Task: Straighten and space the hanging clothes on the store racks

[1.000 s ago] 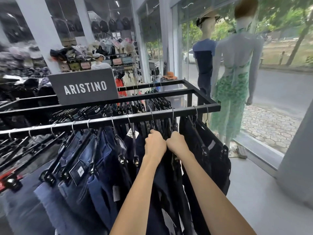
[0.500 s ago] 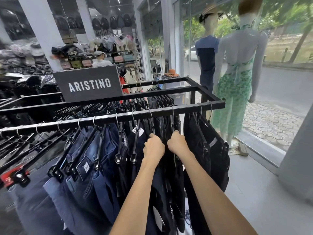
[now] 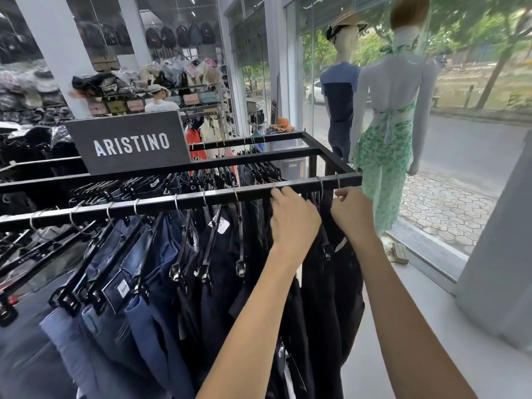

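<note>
A black metal rack rail (image 3: 161, 203) runs across the view, hung with jeans on black clip hangers. Blue jeans (image 3: 149, 298) hang at the left, dark navy trousers (image 3: 218, 283) in the middle, black trousers (image 3: 336, 298) at the right end. My left hand (image 3: 293, 223) is just under the rail, fingers closed on a hanger hook among the dark trousers. My right hand (image 3: 349, 213) is near the rail's right end, fingers pinched on the hook of a black trousers hanger. A gap separates the two hands.
A dark "ARISTINO" sign (image 3: 129, 144) stands on the rack's middle bar. Two mannequins (image 3: 388, 133) stand behind a glass window to the right. A grey pillar (image 3: 501, 254) rises at the right edge. Shelves of caps and bags (image 3: 149, 79) fill the back, with a person in front of them.
Both hands have risen from the waistbands up to the hanger hooks at the rail and moved right. They were touching; now they are apart.
</note>
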